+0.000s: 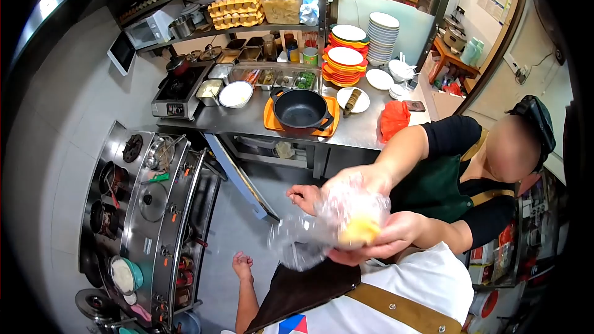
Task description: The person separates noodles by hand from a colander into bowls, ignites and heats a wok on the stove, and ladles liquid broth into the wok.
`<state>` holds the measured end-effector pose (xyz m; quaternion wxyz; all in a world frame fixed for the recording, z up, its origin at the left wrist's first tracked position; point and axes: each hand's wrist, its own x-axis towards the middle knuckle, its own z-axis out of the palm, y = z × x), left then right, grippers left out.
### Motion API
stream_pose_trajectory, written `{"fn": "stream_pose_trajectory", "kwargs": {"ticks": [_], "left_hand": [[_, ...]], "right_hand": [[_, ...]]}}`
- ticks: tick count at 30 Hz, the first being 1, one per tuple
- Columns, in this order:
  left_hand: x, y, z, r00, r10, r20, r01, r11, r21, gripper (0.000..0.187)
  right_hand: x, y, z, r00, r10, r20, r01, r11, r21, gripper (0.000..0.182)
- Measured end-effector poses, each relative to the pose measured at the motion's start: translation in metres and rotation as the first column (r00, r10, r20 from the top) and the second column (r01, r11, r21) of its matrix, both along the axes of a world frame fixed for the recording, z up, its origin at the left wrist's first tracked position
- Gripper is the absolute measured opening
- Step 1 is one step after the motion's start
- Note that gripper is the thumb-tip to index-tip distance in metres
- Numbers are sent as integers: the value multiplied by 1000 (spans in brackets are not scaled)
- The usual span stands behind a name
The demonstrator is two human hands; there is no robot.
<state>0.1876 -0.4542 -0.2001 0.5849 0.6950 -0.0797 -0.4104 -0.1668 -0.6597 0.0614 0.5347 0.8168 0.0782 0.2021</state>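
Note:
Low in the view, my left hand (242, 266) hangs above the floor with its fingers curled in, nothing visible in it. My right hand (303, 198) is at the middle, fingers loosely bent and apart, with no object seen in it; its forearm is hidden behind a clear plastic bag (300, 242). A co-worker's two hands (399, 235) hold this bag close in front of me. Inside or against the bag is a blurred yellow thing (360, 230) whose kind I cannot make out.
A black pot (301, 109) sits on an orange tray (270, 122) on the steel counter. Near it are a plate with a brown roll (352, 101), an orange-red bag (394, 120) and stacked plates (383, 36). A gas stove (143, 226) stands left; a blue door (238, 173) hangs open.

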Motion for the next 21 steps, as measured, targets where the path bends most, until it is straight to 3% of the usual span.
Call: {"fn": "stream_pose_trajectory", "kwargs": {"ticks": [1, 2, 3, 4, 5, 7, 11, 13, 16, 19, 21], "left_hand": [[3, 0, -5, 983, 54, -175, -71, 993, -96, 21], [4, -1, -10, 933, 83, -350, -153, 972, -176, 20], [4, 3, -28, 935, 72, -348, -142, 974, -178, 20], [5, 13, -54, 981, -4, -193, -1, 1000, -28, 17], [5, 25, -73, 993, -109, -45, 115, 983, 144, 15], [-2, 55, -90, 951, -156, -267, 195, 972, 128, 12], [-46, 90, -94, 852, -515, -95, 515, 793, 326, 12], [-53, 100, -92, 788, -615, -32, 575, 716, 395, 12], [-42, 112, -95, 780, -626, -8, 563, 696, 446, 13], [-7, 100, -106, 864, -502, -41, 475, 786, 397, 13], [7, 78, -93, 885, -450, -119, 463, 822, 331, 14]], "right_hand": [[20, -7, -14, 990, -102, 93, 51, 898, 437, 27], [40, -13, -27, 963, -235, 133, 41, 614, 788, 25], [57, -17, -34, 922, -371, 111, -33, 209, 977, 23], [70, -19, -40, 877, -479, 32, -160, -229, 960, 22], [74, -19, -46, 838, -539, -86, -311, -601, 736, 20], [70, -16, -60, 808, -580, -102, -316, -574, 756, 21], [62, -11, -80, 756, -642, -127, -337, -548, 766, 21], [55, -5, -71, 729, -662, -170, -354, -579, 735, 22], [52, -1, -96, 725, -677, -127, -403, -566, 719, 21], [53, -2, -107, 727, -652, -213, -404, -658, 635, 22], [54, -8, -97, 727, -657, -198, -406, -644, 648, 22]]}}
